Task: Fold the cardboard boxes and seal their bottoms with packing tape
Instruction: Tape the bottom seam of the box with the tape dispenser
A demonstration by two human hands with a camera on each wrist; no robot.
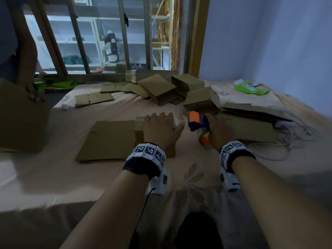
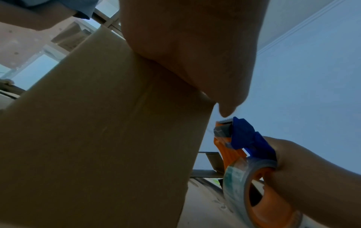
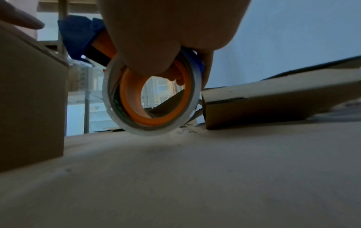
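Observation:
A small folded cardboard box (image 1: 139, 131) stands on the bed under my left hand (image 1: 161, 126). The hand lies flat on its top with straight fingers; the left wrist view shows the palm (image 2: 187, 50) pressing the box wall (image 2: 97, 138). My right hand (image 1: 218, 131) grips an orange and blue tape dispenser (image 1: 196, 121) with a clear tape roll (image 3: 150, 100), just right of the box and slightly above the sheet. The right wrist view shows the fingers (image 3: 156, 38) curled through the roll's core. A flat unfolded box (image 1: 107, 139) lies left of the small box.
Several folded and flat boxes (image 1: 161, 88) are heaped at the far side of the bed. A large flat carton (image 1: 251, 126) lies right of the dispenser, with white cables (image 1: 294, 135) beyond. Another person's hand (image 1: 31, 90) holds a big box (image 1: 21, 121) at the left edge.

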